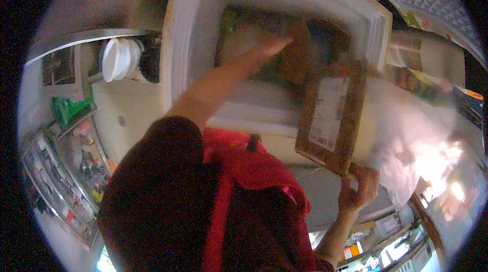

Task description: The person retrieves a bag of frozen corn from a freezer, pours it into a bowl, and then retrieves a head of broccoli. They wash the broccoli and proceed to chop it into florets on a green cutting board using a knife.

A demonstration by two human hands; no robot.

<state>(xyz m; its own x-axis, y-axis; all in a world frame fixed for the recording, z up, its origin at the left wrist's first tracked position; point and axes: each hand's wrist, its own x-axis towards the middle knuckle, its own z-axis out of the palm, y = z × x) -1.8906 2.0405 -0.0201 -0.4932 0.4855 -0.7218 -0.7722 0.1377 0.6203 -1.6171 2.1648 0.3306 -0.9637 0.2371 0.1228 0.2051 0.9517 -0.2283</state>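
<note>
An open white chest freezer (179, 43) lies before me, its inside dark and blurred. My left arm reaches over the front rim, and my left hand (281, 45) is down inside, close to a brown cardboard surface (299, 58). Blur hides its fingers, so I cannot tell whether they grip anything. My right hand (360, 188) pinches the near lower corner of a brown cardboard box (353, 119) that bears a white printed label (329, 115). This box is tilted over the freezer's front right corner. A red apron (244, 161) covers my front, below the rim.
White round tubs or lids (118, 60) are left of the freezer. A green bag (70, 110) rests above shelves (65, 173) of small goods. To the right hangs pale, translucent sheeting (400, 150) with bright glare. More stocked shelving (373, 241) stands at lower right.
</note>
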